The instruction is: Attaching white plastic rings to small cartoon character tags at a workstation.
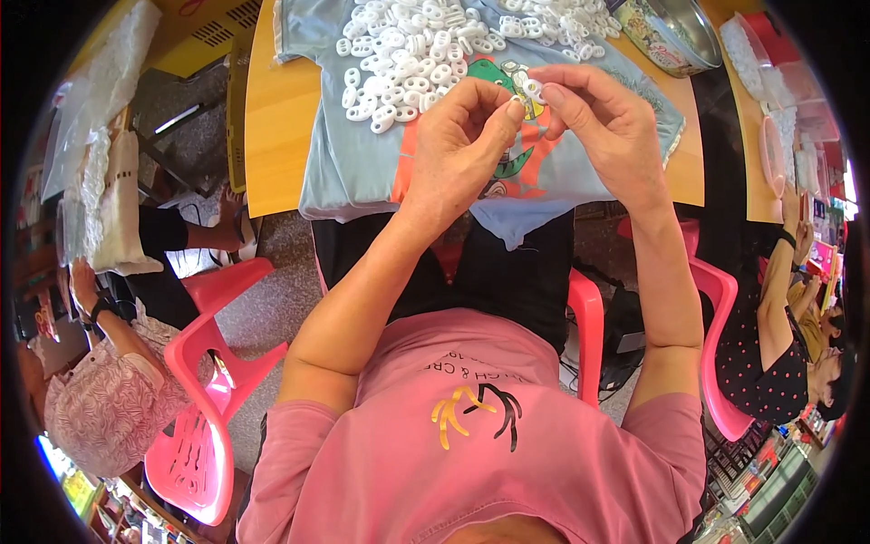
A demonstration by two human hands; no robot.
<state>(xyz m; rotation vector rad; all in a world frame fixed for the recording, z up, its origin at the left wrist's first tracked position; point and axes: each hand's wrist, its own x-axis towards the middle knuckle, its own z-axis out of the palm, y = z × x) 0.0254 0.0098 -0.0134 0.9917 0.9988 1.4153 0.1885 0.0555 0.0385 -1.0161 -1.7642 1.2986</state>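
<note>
1. A table (275,172) with a smooth, yellowish wood-toned top stands in front of the person; bare strips of it show at the left and right.
2. A light blue-grey garment (349,177) with a colourful cartoon print lies spread across the table, its lower part hanging past the near edge.
3. Small white oval pieces (408,56) with holes lie heaped on the garment, with another pile (566,25) farther right.
4. An open printed tin (645,41) stands at the far right corner, tilted in view.
</note>
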